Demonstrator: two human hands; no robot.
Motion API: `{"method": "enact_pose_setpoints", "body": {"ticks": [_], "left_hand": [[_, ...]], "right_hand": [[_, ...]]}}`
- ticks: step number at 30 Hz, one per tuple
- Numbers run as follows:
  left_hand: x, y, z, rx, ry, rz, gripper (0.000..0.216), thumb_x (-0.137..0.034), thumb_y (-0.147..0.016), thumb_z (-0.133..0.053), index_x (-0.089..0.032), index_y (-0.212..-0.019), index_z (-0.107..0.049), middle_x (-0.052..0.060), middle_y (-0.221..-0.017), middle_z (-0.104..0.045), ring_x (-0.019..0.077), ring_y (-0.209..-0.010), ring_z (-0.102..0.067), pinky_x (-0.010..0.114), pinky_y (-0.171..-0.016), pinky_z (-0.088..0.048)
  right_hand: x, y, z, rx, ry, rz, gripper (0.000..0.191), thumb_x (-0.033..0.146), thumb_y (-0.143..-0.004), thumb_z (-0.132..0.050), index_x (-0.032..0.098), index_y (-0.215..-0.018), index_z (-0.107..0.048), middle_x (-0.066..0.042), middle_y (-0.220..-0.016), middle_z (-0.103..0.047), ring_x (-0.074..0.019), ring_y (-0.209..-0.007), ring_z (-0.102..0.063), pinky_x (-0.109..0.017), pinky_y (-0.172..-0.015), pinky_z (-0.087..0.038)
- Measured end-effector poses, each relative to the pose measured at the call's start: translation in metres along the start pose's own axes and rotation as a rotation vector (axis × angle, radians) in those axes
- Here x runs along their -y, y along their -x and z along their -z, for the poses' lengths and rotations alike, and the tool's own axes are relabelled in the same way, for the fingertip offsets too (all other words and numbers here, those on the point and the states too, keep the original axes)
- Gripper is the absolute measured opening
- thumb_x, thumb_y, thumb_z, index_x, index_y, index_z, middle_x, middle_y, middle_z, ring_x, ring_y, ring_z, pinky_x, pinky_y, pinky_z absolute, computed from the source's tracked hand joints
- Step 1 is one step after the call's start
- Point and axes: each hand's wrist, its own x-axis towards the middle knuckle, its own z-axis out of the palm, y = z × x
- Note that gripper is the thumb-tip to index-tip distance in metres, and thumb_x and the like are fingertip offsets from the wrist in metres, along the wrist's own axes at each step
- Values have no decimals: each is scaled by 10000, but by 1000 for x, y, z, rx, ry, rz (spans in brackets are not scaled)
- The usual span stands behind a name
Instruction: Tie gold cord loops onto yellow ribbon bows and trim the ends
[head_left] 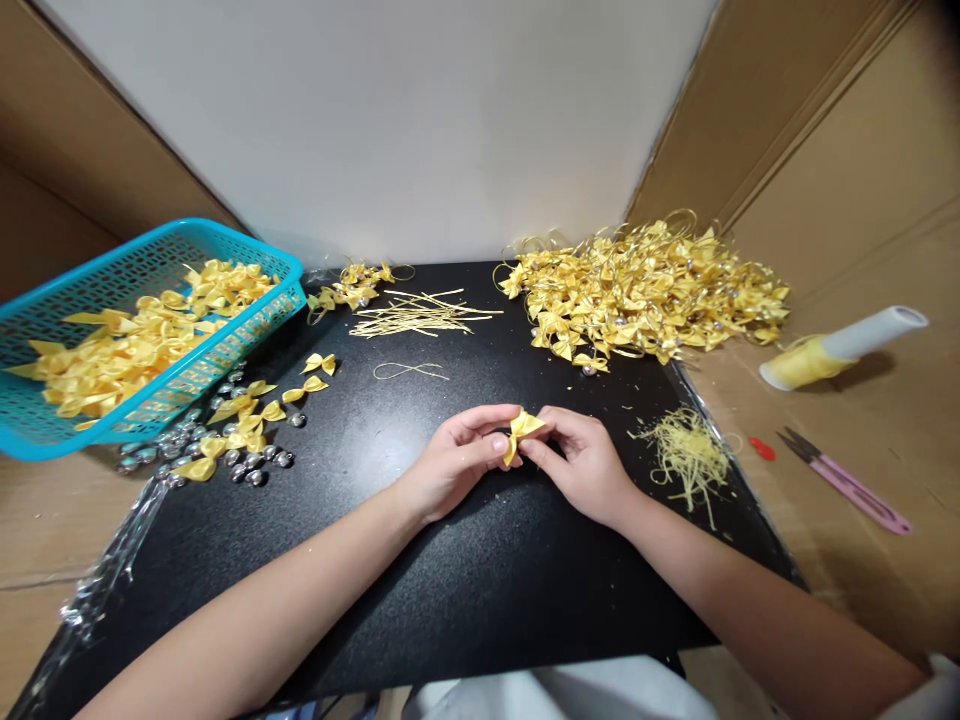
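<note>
Grip: left hand [466, 455] and right hand [583, 455] pinch one yellow bow [524, 427] between them, in the middle.
Looped bows [637, 300]: a big pile, far right, seemingly finished.
Plain bows [154, 340]: many in the blue basket [45, 448] at left, seemingly remaining.
Desk [480, 600]: black, with thread scraps [691, 455] at right.
Wall [450, 130]: white, far; cardboard [862, 140] at both sides.

A black tabletop [465, 620] carries yellow bows [645, 295], silver bells [256, 478], gold cords [420, 316] and yellow thread scraps [691, 455].

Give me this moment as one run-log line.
left hand: holding yellow bow; right hand: touching same bow; blue basket: bows inside; gold cords: beyond hands
</note>
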Motion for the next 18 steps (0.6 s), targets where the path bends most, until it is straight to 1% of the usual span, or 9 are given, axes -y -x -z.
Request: {"method": "enact_pose_setpoints", "body": {"ticks": [5, 8, 12, 14, 16, 18], "left_hand": [[3, -1, 2, -25, -80, -60, 319, -160, -614, -863, -207, -918, -780, 13, -684, -729, 82, -589, -632, 177, -588, -489], [4, -1, 4, -30, -124, -84, 341, -154, -612, -865, -206, -937, -778, 15, -673, -725, 81, -590, -630, 182, -605, -500], [5, 0, 4, -33, -159, -101, 391, -132, -615, -857, -209, -987, -765, 14, -690, -721, 89, -605, -623, 204, -619, -509], [5, 1, 3, -36, -176, -110, 425, -129, -621, -851, -219, -1025, -753, 23, -755, -736, 93, -620, -621, 219, -631, -516], [4, 1, 2, -38, -186, -130, 443, -124, -624, -846, -234, -1042, -745, 43, -904, -752, 87, -633, -622, 224, -636, -521], [5, 1, 2, -32, -182, -151, 452, -115, -623, -844, -243, -1044, -740, 60, -1045, -737, 82, -645, -628, 224, -638, -526]], "right_hand": [[-1, -1, -1, 7, -29, -36, 86, 197, -846, -628, 196, -761, -645, -3, -721, -657, -139, -681, -605, -270, -661, -473], [-1, -1, -1, 7, -12, -75, 70, 200, -837, -628, 196, -780, -668, -7, -723, -678, -146, -677, -619, -273, -659, -484], [-2, -2, -1, 20, -8, -81, 74, 173, -829, -619, 204, -803, -681, -7, -758, -697, -153, -702, -634, -283, -691, -496], [-2, -2, -2, 20, -6, -71, 80, 161, -827, -615, 206, -803, -677, -8, -772, -695, -153, -716, -635, -286, -707, -496], [-2, -2, -1, 16, 1, -48, 84, 150, -826, -615, 206, -791, -667, -7, -769, -682, -152, -722, -628, -284, -711, -494], [-1, -3, -1, 12, 5, -23, 94, 139, -825, -612, 205, -773, -655, -7, -765, -664, -149, -724, -616, -280, -704, -491]]}}
